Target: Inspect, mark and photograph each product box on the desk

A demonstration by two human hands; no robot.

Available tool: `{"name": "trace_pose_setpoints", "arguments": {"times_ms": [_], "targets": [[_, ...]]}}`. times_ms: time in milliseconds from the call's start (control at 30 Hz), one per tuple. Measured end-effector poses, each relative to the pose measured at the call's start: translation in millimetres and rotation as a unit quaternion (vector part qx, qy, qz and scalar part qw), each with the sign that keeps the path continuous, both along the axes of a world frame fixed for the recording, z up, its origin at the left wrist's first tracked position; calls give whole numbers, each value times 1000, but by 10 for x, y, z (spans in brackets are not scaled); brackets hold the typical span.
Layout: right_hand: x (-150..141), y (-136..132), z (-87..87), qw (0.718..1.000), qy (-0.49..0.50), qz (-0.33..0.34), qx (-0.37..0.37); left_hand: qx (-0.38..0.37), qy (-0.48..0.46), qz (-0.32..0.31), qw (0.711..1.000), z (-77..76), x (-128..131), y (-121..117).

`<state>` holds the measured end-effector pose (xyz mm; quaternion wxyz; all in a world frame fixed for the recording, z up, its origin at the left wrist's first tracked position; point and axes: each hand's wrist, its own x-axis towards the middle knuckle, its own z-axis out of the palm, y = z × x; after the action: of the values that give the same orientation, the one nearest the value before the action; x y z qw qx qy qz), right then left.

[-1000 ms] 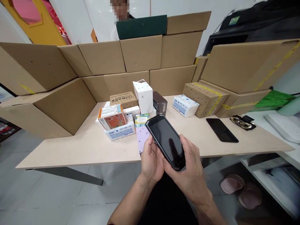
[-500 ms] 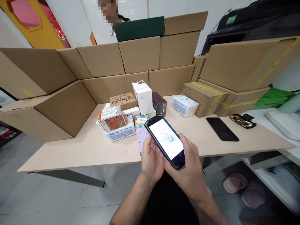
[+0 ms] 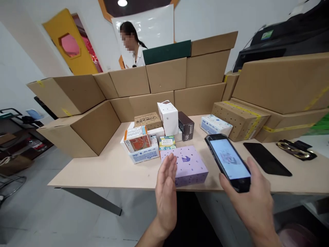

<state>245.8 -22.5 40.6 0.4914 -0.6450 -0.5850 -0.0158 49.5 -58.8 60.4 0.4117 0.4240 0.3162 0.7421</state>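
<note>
My right hand (image 3: 250,197) grips a black phone (image 3: 227,160) with its screen lit, held above the table's front edge. My left hand (image 3: 166,192) is open, fingers stretched out together, its fingertips just in front of a lilac box (image 3: 185,164) lying flat near the table edge. Behind the lilac box stands a cluster of small product boxes: an orange-and-white one (image 3: 136,138), a tall white one (image 3: 168,117), a dark brown one (image 3: 186,125) and a small green one (image 3: 167,142).
A beige table (image 3: 110,168) is walled in by large cardboard boxes (image 3: 164,79). A second black phone (image 3: 267,163) and a gold-and-black clip (image 3: 295,151) lie at the right. A tissue pack (image 3: 215,125) sits further back. A person (image 3: 132,43) stands beyond the boxes.
My left hand has let go of the phone and opened. My right hand carried the lit phone to the right. The view rose, uncovering the lilac box.
</note>
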Motion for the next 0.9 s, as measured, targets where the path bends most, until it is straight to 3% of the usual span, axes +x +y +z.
{"name": "trace_pose_setpoints", "arguments": {"times_ms": [67, 133, 233, 367, 500, 767, 900], "targets": [[118, 124, -81, 1000, -28, -11, 3, 47, 131, 107, 984, -123, -130, -27], [197, 249, -188, 998, -65, -14, 14, 63, 230, 195, 951, -229, -254, -15], [247, 403, -374, 993, -117, -18, 11, 21, 280, 254, 926, -328, -395, 41], [253, 532, -597, 985, -169, -39, 6, -49, 256, 239, 935, -370, -492, 98], [268, 578, -711, 979, -197, -53, -13, -93, 233, 200, 947, -372, -545, 116], [257, 526, -713, 975, -194, -60, -92, -188, 275, 107, 937, -341, -598, 139], [233, 445, -586, 980, -175, -33, -85, -185, 311, 72, 929, -352, -610, 111]]}}
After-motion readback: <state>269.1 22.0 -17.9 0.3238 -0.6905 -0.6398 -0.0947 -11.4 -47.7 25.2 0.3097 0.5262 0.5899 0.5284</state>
